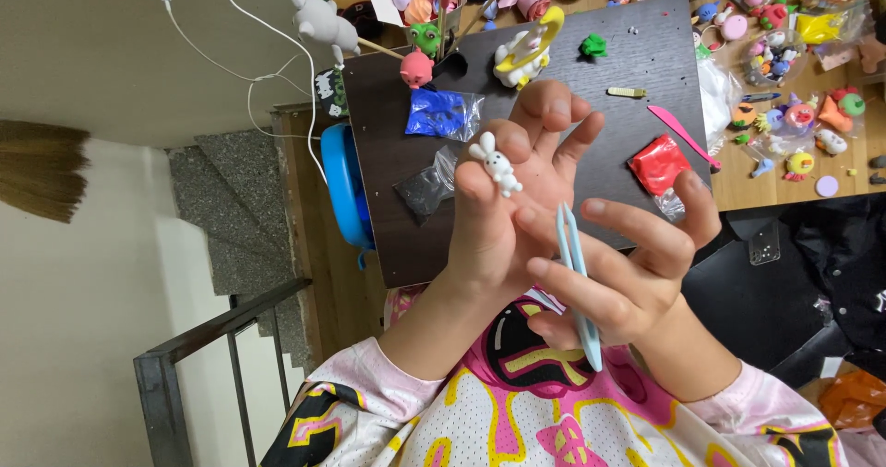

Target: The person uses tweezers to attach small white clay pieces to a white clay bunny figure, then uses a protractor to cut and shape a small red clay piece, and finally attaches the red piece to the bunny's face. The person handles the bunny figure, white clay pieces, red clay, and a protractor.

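small white clay rabbit (496,162) is sitting pinched at the fingertips of the left hand (503,204), thumb and forefinger closing on it, other fingers fanning up loose behind it. rabbit is being held up above the dark desk (637,56), not touching it. right hand (628,264) is sitting just beside and below the rabbit, gripping a pale blue modelling tool (577,282) between thumb and fingers, remaining fingers spreading open. tool tip is pointing up toward the rabbit, stopping just short of it, whether touching the left palm cannot tell. the two hands are overlapping, fingers touching near the middle.

under the hands on the desk: blue clay in a clear bag (443,113) lying left of the rabbit, black clay bag (426,188) just below that, red clay bag (660,164) near the right hand's fingers. pink clay tool (681,135) is lying beside the red bag. small green clay lump (593,46) and a short yellowish stick (627,91) are lying further up the desk. white and yellow bunny figure (524,53) is standing at the far edge, with a pink figure (416,68) and green frog figure (425,36) near it. grey rabbit figure on a stick (318,19) is sticking out past the desk corner. many small coloured clay figures (784,61) are crowding a lighter wooden surface to the right. pink patterned sleeves (369,402) are showing at the bottom.
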